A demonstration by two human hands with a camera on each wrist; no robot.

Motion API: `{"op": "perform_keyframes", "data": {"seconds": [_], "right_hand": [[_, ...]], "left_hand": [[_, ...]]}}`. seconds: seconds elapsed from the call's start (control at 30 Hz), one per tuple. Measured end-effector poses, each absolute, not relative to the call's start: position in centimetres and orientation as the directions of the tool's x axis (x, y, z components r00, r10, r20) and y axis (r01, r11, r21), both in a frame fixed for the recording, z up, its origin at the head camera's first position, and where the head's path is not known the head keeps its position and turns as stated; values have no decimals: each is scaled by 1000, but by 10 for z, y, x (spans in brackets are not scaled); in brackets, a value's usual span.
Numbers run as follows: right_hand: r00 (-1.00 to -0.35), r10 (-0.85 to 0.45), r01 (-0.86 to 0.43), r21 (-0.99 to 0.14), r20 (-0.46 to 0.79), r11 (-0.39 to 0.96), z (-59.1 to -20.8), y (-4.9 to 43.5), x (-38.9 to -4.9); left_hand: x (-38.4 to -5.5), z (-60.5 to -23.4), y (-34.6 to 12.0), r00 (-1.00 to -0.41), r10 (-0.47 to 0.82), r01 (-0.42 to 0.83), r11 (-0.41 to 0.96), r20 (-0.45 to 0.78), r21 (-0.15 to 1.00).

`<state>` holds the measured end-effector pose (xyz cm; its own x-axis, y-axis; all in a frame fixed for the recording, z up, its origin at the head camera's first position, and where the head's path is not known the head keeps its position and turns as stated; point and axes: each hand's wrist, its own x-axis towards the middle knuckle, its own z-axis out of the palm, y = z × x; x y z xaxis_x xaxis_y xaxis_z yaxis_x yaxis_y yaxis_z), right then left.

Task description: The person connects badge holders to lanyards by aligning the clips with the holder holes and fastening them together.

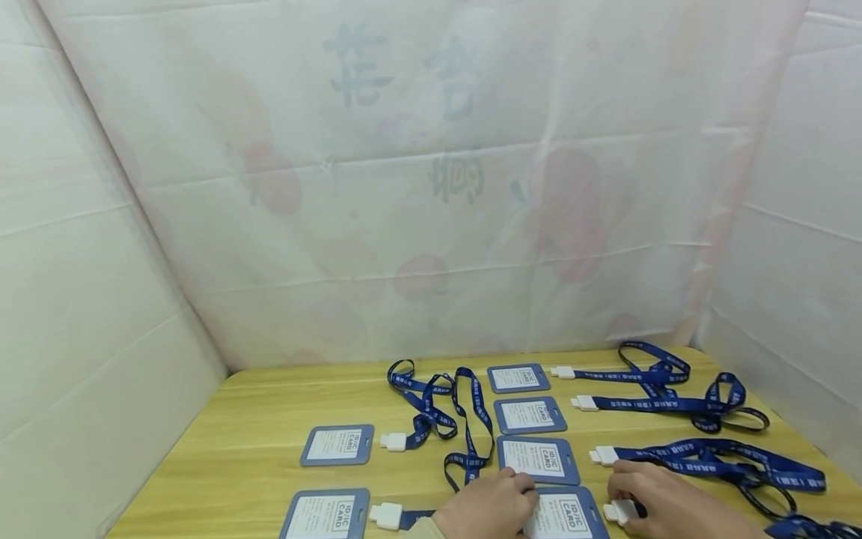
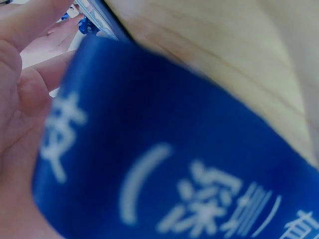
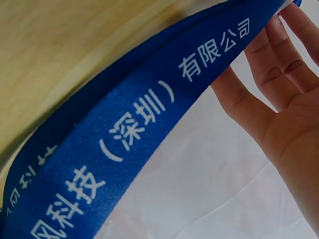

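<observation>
In the head view, my left hand (image 1: 488, 505) is at the left edge of the front right blue badge holder (image 1: 569, 515), fingers curled at its upper left corner. A blue lanyard (image 2: 149, 134) with white lettering crosses close before the left wrist camera, hiding much of that hand. To the right of the holder, my right hand (image 1: 663, 500) grips the white clip (image 1: 618, 512) of another lanyard. This lanyard's blue strap (image 3: 134, 122) runs up to the fingertips in the right wrist view. Holder and clip lie apart, with a small gap between them.
Three more badge holders, the nearest being one (image 1: 539, 460), line up behind the front right one. Their lanyards (image 1: 714, 457) trail to the right. Two holders (image 1: 337, 445) lie at left, with lanyards (image 1: 431, 408) beside them. White cloth walls (image 1: 431, 224) enclose the wooden table (image 1: 222, 442).
</observation>
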<state>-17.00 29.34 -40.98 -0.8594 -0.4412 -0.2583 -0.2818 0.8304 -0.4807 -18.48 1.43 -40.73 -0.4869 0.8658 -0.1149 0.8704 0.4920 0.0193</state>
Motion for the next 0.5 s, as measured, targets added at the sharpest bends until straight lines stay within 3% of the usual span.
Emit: {"op": "perform_keyframes", "data": {"seconds": [0.5], "right_hand": [[-860,-449,-296,-478,-244,827,-410,290,-169]], "left_hand": [[-181,-405,15,-516,848,853,521,-117,13]]}}
